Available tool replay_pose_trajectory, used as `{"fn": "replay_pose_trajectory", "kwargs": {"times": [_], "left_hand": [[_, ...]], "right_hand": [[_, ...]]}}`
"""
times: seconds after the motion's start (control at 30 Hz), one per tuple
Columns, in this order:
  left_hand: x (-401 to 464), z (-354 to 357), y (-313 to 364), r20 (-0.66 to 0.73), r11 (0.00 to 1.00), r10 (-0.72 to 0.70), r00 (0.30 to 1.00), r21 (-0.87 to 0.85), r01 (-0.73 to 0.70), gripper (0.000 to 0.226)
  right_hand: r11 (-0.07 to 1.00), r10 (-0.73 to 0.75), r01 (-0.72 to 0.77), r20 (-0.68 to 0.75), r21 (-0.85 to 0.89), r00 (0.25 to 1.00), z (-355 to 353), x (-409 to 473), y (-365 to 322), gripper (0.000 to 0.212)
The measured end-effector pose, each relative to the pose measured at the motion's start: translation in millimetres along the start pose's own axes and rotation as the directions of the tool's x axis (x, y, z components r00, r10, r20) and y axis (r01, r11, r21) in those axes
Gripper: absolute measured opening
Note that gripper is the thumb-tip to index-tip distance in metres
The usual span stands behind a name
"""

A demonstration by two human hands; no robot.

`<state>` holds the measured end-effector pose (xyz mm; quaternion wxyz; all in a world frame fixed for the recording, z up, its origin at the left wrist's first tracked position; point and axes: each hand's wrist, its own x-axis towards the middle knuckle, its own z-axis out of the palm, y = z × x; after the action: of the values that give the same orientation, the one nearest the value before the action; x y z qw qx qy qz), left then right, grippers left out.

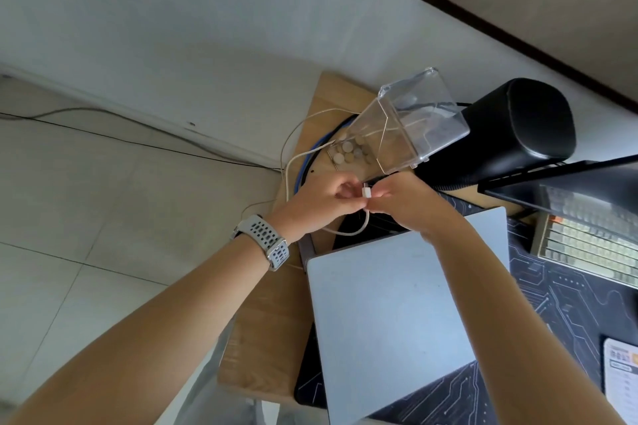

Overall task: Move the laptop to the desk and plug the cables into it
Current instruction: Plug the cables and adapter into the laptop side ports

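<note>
The silver laptop (397, 314) lies closed on the dark desk mat (559, 304) of the wooden desk (269, 321). Just beyond its far edge, both my hands meet over a white cable (348, 231). My left hand (317, 207), with a grey watch on the wrist, pinches the cable. My right hand (404, 203) holds the cable's small white plug (367, 190) between its fingertips. The cable loops down under my hands and runs off the desk's left side.
A clear plastic box (414, 121) with coins stands at the desk's far corner, beside a black speaker (511, 128). A keyboard (587, 245) sits under a black monitor stand at right. A blue cable and thin wires trail over the desk edge to the tiled floor.
</note>
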<state>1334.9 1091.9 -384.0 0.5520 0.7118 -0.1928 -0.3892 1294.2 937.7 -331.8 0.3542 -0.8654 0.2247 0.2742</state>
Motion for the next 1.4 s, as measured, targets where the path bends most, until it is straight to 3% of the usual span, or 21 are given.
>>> {"fn": "replay_pose_trajectory", "kwargs": {"times": [0.1,0.23,0.37,0.57,0.73,0.83,1.03,1.27,1.4], "left_hand": [[-13,-9,6,0.091,0.994,0.027,0.996,-0.109,-0.018,0.021],[-34,-23,22,0.084,0.974,0.148,0.985,-0.182,-0.131,0.024],[-52,-40,36,0.009,0.952,0.237,0.971,-0.202,-0.231,0.022],[-79,-50,30,-0.080,0.967,0.240,0.968,-0.069,-0.245,0.026],[-107,-46,8,-0.164,0.973,0.191,0.968,0.160,-0.165,0.028],[-130,-36,-11,-0.214,0.964,0.174,0.961,0.235,-0.123,0.030],[-159,-9,-54,-0.274,0.974,0.113,0.955,0.221,-0.052,0.022],[-146,1,-79,-0.262,0.990,0.096,0.960,0.129,-0.063,0.026],[-134,4,-88,-0.263,0.993,0.118,0.958,0.013,-0.119,0.026]], "right_hand": [[0.971,-0.076,0.090,-0.070,0.221,0.995,2,-20,-12,0.017],[0.823,-0.200,0.245,-0.142,0.512,0.969,7,-44,-33,0.022],[0.745,-0.292,0.367,-0.222,0.557,0.930,12,-53,-52,0.020],[0.818,-0.346,0.407,-0.218,0.407,0.912,25,-55,-54,0.012],[0.914,-0.367,0.389,-0.175,0.118,0.914,37,-59,-31,0.010],[0.901,-0.432,0.424,-0.101,-0.089,0.896,43,-60,-22,0.014],[0.801,-0.533,0.534,0.085,-0.269,0.842,64,-58,-6,0.015],[0.788,-0.502,0.510,0.119,-0.345,0.857,68,-51,1,0.027],[0.797,-0.472,0.485,0.130,-0.360,0.872,74,-47,0,0.023]]}}
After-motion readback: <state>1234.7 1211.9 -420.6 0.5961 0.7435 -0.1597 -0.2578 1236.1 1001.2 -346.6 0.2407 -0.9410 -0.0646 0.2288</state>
